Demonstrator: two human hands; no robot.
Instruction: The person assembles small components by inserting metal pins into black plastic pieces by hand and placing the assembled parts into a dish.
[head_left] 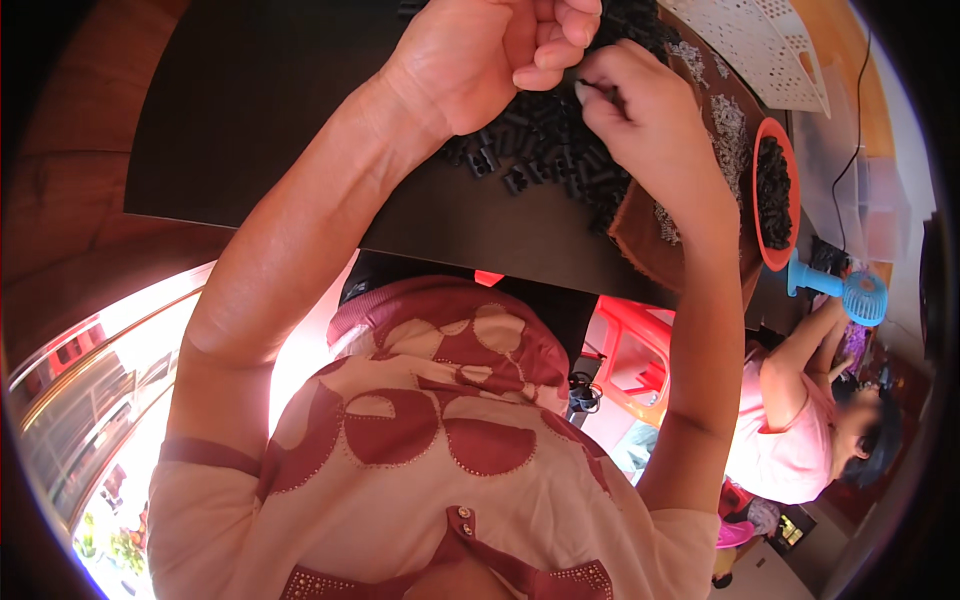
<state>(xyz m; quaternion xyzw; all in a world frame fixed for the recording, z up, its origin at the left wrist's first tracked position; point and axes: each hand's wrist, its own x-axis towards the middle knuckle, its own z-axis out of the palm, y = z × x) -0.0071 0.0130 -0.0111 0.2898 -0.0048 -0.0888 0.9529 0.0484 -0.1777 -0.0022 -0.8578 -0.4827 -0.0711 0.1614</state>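
Head view: left hand (pixel 480 60) sat at the top edge over the dark table (pixel 450 225), fingers curled toward the palm; could not tell whether it gripped anything. Right hand (pixel 650 115) just beside it, fingers bent, thumb near forefinger; dark showed there, but could not tell if a part was pinched. Loose black parts (pixel 560 150) lay heaped beneath and around both hands. To the right: small silvery pieces (pixel 730 130) on brown cloth (pixel 632 228), then an orange bowl (pixel 794 190) of black parts.

Black pieces (pixel 575 165), orange bowl (pixel 778 259)
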